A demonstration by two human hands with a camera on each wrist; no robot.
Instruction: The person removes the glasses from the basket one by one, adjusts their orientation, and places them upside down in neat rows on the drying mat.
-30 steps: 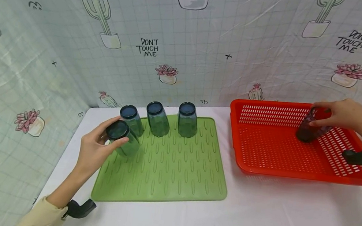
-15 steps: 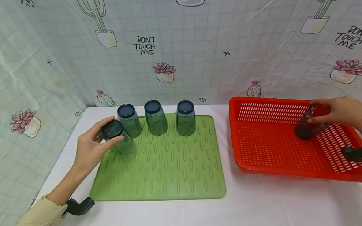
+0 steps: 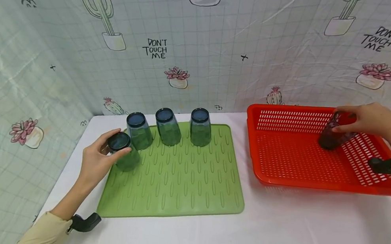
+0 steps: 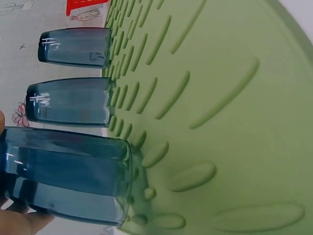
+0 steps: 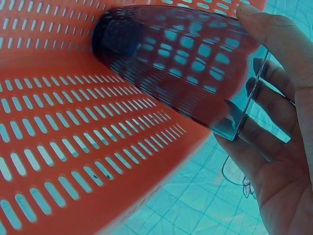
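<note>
My left hand [image 3: 96, 161] grips an upside-down blue glass [image 3: 127, 162] near its base, thumb on one side and fingers on the other. The glass stands over the left part of a green ridged mat [image 3: 181, 184]; in the left wrist view its rim is right at the mat's bumps. Just behind it is another upturned blue glass [image 3: 142, 137]. Inside a red basket [image 3: 293, 180], my right hand [image 3: 367, 121] holds a dark glass [image 5: 181, 63] by its rim, thumb outside and fingertips inside. That glass has its base down and leans toward the basket's right side.
Two more upturned blue glasses, a middle one [image 3: 169, 132] and a right one [image 3: 200, 132], stand along the mat's back edge. The basket's slotted walls rise around the right hand's glass. A cloth backdrop [image 3: 210, 52] hangs close behind the white table [image 3: 183, 240].
My left hand has shifted its glass slightly left and down toward the mat, and the glass has become more upright. The right hand keeps its hold, nearly still. The head view has shifted slightly.
</note>
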